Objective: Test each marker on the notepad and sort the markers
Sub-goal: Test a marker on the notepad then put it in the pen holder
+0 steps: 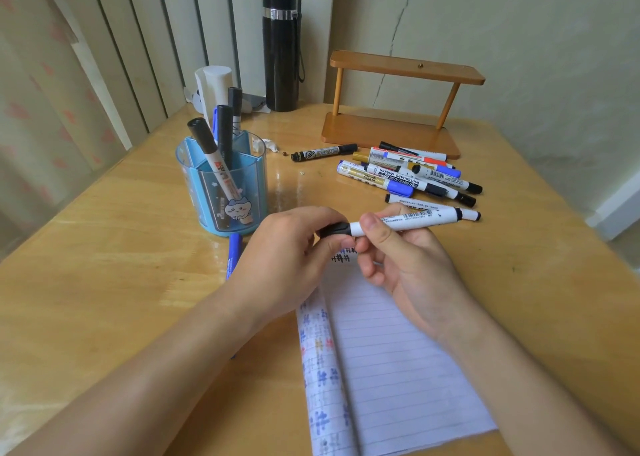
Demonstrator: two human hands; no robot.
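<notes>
Head view, left to right. The blue pen holder [221,185] stood on the desk [121,282] with several markers upright in it. A blue marker [234,254] lay just beside its base.

The left hand [287,258] was curled round the black cap [334,230] of the white marker [422,220]. This marker was held level above the top of the notepad [398,369]. The right hand [405,265] pinched the barrel just behind the cap, thumb on top and fingers beneath.

Further right, near the back, lay a loose pile of markers [401,175].

Judgement: the marker looked light, with a stiff plastic body and a smooth, likely slick label. The cap probably sits by friction. The grip is best close on either side of the joint, with a pull straight along the barrel. It looked in little danger of being crushed.
</notes>
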